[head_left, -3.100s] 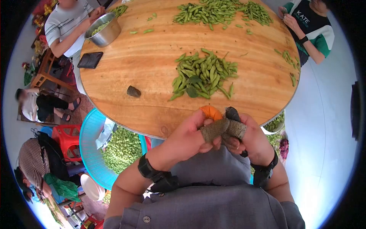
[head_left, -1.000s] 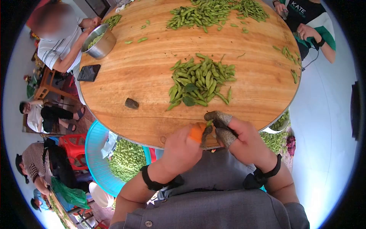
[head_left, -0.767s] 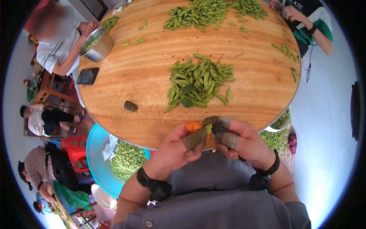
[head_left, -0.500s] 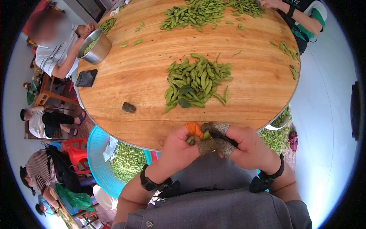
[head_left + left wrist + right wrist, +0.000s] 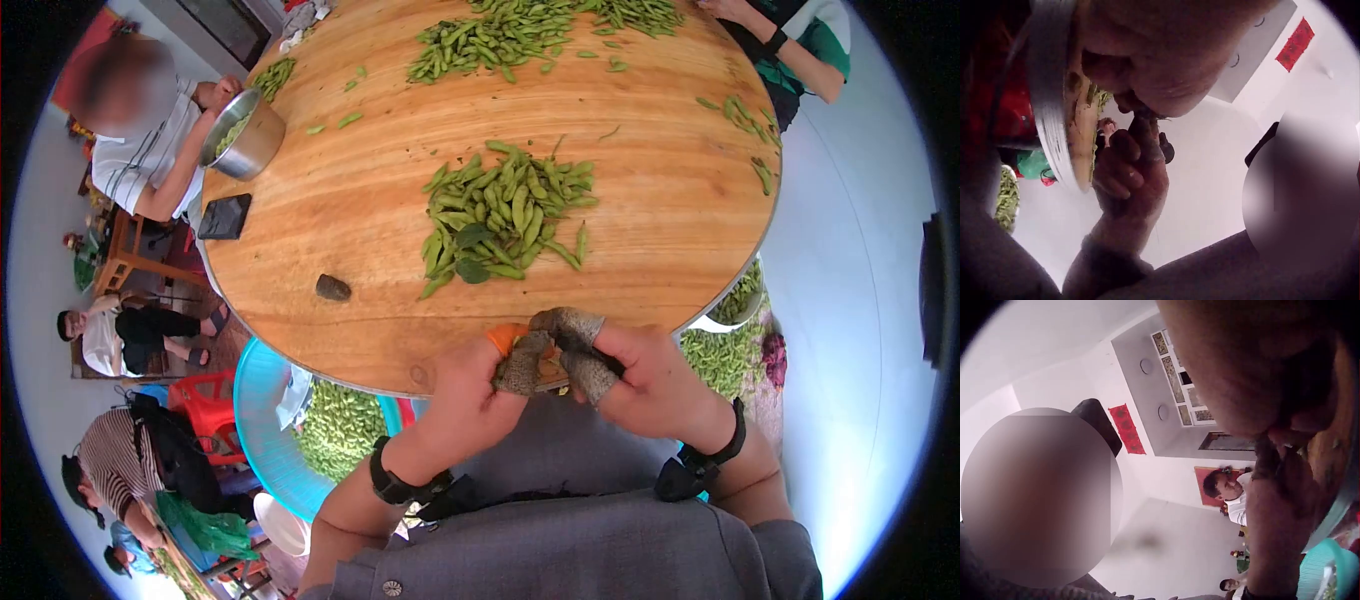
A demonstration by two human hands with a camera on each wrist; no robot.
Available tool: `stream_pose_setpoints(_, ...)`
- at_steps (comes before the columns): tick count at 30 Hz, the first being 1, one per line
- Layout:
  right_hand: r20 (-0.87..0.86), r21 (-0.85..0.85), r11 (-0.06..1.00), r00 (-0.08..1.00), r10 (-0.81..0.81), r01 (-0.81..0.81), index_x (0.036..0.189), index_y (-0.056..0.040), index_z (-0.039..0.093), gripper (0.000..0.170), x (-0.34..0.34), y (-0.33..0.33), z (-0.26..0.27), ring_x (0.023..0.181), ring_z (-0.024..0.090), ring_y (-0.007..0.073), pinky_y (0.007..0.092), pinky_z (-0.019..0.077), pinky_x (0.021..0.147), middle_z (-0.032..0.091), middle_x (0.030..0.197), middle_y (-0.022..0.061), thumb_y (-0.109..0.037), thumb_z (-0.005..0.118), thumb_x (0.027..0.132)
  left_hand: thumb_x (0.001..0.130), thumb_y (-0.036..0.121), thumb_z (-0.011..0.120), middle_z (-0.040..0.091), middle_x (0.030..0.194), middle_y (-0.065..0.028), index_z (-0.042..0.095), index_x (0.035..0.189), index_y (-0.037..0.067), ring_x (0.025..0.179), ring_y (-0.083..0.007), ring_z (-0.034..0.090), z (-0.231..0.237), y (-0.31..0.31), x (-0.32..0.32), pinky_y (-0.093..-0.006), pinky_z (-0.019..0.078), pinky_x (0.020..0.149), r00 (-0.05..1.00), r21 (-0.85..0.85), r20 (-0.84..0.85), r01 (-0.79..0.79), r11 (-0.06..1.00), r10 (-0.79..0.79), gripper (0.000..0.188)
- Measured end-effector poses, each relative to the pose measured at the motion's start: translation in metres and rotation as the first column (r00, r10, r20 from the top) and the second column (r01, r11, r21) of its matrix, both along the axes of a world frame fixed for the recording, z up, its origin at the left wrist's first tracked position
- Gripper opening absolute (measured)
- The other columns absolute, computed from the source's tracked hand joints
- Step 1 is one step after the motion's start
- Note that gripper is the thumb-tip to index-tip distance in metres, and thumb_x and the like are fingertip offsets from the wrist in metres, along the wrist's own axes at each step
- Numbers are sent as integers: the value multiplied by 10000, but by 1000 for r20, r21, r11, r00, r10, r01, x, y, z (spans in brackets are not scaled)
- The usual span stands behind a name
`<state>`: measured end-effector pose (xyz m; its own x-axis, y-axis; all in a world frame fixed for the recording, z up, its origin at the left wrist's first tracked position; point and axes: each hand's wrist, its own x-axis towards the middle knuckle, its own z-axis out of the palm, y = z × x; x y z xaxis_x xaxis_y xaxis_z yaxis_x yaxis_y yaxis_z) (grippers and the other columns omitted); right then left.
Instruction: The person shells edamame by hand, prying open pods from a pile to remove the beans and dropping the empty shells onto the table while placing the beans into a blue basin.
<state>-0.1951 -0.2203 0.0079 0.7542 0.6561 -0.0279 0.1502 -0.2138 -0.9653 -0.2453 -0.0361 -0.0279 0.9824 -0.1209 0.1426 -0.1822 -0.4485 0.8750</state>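
Observation:
Above the near edge of the wooden table (image 5: pixel 660 265), the left hand (image 5: pixel 472 388) and right hand (image 5: pixel 652 378) meet at their curled fingertips. Orange and grey-brown wraps cover left fingers; grey and black wraps cover right ones. Pinched between them is a bean pod, almost wholly hidden; a small pale bit shows at the fingertips in the right wrist view. A heap of green pods (image 5: pixel 525 205) with dark leaves lies just beyond. The left wrist view shows the right hand (image 5: pixel 1129 178) touching the left hand (image 5: pixel 1166 56), both dim.
A dark wrap piece (image 5: pixel 333 288), a black phone (image 5: pixel 224 217) and a steel pot (image 5: pixel 252 140) are on the left of the table. More pods (image 5: pixel 490 45) lie at the far side. A blue basket (image 5: pixel 262 420) of beans stands below left. Several people are around.
The hands have come together from slightly apart, and the green pod seen between their fingertips has become covered. The view has shifted, moving the table's contents slightly left.

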Motion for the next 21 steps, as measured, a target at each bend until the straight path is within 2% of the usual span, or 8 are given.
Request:
stream_pose_setpoints(4, 55, 9, 1000, 998, -29, 29, 1078, -41, 528, 325, 1, -4, -3, 617, 568, 268, 316, 449, 570, 548, 702, 158, -18, 512, 754, 773, -14, 494, 600, 819, -57, 543, 1043, 17, 734, -151, 572, 9, 3, 0, -273, 453, 599, 892, -460, -426, -73, 885, -148, 276)
stream_pose_setpoints(7, -47, -126, 988, 995, -91, 84, 1051, -44, 545, 289, 5, -12, 4, 641, 563, 341, 351, 451, 570, 553, 703, 173, -60, 527, 763, 812, 22, 496, 577, 827, -21, 535, 1063, 19, 727, -114, 544, 30, 8, -2, -229, 418, 548, 818, -420, -571, -217, 881, -71, 254)
stream_pose_setpoints(8, 97, -159, 986, 993, 69, -53, 1012, -39, 548, 249, 10, -18, 5, 651, 559, 362, 375, 450, 578, 556, 704, 181, -97, 539, 771, 812, 22, 496, 577, 827, -21, 535, 1063, 19, 727, -114, 544, 30, 13, -4, -229, 418, 548, 820, -424, -568, -217, 879, -72, 254)
stream_pose_setpoints(10, 228, -214, 959, 945, 234, -186, 974, -34, 551, 219, 16, -22, 4, 661, 554, 383, 400, 450, 585, 559, 705, 188, -133, 551, 779, 873, 118, 471, 533, 736, -36, 538, 992, 25, 591, -82, 465, 26, 25, -10, -183, 325, 464, 723, -697, -649, -441, 566, -237, 166)
stream_pose_setpoints(13, 244, -418, 902, 943, 224, -106, 934, -27, 592, 220, 24, -17, -1, 609, 594, 277, 335, 458, 555, 599, 692, 157, -172, 603, 769, 905, 245, 446, 473, 668, -40, 531, 880, 37, 494, -57, 351, 14, 32, -11, -174, 234, 416, 734, -842, -537, -437, 316, -417, 226)
stream_pose_setpoints(15, 440, -329, 873, 876, -197, 361, 818, -7, 568, 209, 43, -4, -8, 652, 576, 350, 380, 444, 559, 576, 694, 184, -194, 626, 746, 910, 266, 434, 462, 656, -45, 518, 838, 38, 474, -55, 327, 6, 31, -7, -182, 232, 404, 725, -867, -499, -416, 275, -476, 254)
stream_pose_setpoints(16, 443, -330, 873, 876, -193, 359, 818, -7, 568, 209, 50, 1, -10, 652, 576, 350, 380, 444, 559, 576, 694, 184, -194, 626, 746, 915, 288, 422, 451, 645, -50, 505, 797, 39, 454, -54, 303, 5, 29, -4, -190, 230, 392, 711, -888, -458, -394, 238, -534, 288)
stream_pose_setpoints(21, 626, -368, 780, 755, -194, 506, 781, 8, 519, 181, 65, 10, -20, 698, 544, 378, 445, 440, 600, 539, 709, 224, -130, 595, 693, 918, 400, 396, 468, 673, -57, 524, 804, 29, 465, -66, 332, 26, 17, 10, -193, 236, 389, 677, -808, -589, -482, 339, -441, 408)
